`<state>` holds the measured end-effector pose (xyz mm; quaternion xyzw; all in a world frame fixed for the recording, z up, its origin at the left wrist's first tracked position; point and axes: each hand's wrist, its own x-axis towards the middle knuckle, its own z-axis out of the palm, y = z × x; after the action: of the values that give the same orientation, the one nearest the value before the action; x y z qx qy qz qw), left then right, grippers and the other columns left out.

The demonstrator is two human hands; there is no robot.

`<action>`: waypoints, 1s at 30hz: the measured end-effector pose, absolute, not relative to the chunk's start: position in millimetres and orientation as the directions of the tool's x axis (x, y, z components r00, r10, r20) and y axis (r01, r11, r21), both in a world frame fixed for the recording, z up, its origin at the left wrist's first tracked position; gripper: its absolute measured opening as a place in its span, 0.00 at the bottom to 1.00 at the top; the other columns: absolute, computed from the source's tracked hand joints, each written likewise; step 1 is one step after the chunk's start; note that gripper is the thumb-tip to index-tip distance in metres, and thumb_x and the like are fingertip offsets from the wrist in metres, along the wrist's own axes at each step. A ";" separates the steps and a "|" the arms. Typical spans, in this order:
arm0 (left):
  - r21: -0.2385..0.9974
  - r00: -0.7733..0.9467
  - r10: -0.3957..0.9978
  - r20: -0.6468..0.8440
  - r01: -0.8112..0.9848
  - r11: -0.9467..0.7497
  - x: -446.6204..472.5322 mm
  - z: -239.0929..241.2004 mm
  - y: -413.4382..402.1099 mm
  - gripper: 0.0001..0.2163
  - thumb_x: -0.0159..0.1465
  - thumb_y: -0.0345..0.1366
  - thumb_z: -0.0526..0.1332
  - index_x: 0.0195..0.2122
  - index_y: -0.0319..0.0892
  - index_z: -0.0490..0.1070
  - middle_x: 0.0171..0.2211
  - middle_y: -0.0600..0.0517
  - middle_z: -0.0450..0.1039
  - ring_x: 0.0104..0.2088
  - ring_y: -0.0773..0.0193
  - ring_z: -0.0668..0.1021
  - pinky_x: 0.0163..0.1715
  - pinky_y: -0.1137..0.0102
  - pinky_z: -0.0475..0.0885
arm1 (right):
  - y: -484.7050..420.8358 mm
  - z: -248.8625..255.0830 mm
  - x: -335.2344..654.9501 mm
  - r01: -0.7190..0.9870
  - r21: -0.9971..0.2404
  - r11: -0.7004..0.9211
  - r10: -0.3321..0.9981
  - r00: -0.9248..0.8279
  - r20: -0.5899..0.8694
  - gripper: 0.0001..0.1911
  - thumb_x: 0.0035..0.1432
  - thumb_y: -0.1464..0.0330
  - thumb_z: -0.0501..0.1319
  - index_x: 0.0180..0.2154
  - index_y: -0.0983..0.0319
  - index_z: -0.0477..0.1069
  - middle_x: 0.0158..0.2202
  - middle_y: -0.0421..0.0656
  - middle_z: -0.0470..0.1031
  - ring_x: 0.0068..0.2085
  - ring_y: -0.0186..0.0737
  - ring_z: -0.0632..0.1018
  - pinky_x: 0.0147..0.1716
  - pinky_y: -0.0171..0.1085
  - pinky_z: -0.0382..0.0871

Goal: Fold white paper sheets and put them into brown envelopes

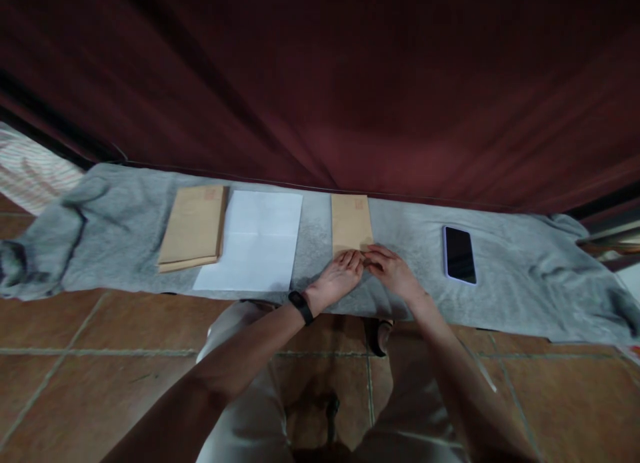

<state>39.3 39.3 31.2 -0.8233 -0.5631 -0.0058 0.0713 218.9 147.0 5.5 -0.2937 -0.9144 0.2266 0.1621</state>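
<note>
Grey cloth carries brown envelopes, white paper, a phone.

Along the counter, left to right, lay a stack of envelopes, a sheet of paper, a single envelope and a phone. The stack overlapped the sheet's left edge. Both hands were at the single envelope's near end. A curtain hung behind.
</note>
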 end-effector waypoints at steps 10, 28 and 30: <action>-0.035 0.354 0.931 0.091 0.935 -0.352 38.5 34.8 41.5 0.17 0.69 0.24 0.53 0.57 0.33 0.70 0.59 0.35 0.71 0.61 0.53 0.73 0.59 0.59 0.70 | 145.2 6.6 215.6 0.505 -0.500 0.704 0.650 -0.741 0.167 0.11 0.67 0.71 0.56 0.40 0.58 0.77 0.54 0.47 0.78 0.55 0.44 0.78 0.57 0.47 0.72; 0.167 0.168 0.984 0.061 0.970 -0.176 19.6 42.9 47.2 0.09 0.68 0.24 0.56 0.44 0.38 0.73 0.45 0.46 0.75 0.48 0.55 0.76 0.46 0.63 0.72 | 138.9 24.5 214.4 0.537 -0.512 0.670 0.669 -0.736 0.102 0.10 0.69 0.72 0.55 0.39 0.59 0.74 0.52 0.46 0.76 0.53 0.42 0.76 0.56 0.42 0.69; 0.165 0.166 0.984 0.062 0.971 -0.174 19.6 42.7 47.7 0.08 0.69 0.25 0.55 0.44 0.39 0.73 0.44 0.45 0.75 0.48 0.56 0.75 0.47 0.63 0.71 | 139.1 23.7 213.0 0.550 -0.506 0.665 0.678 -0.728 0.101 0.10 0.70 0.71 0.55 0.39 0.59 0.74 0.51 0.46 0.76 0.52 0.41 0.77 0.55 0.42 0.69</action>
<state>19.6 47.7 42.7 -0.7624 -0.6410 -0.0772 -0.0433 213.0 139.1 23.7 -0.3406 -0.9013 0.2270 0.1418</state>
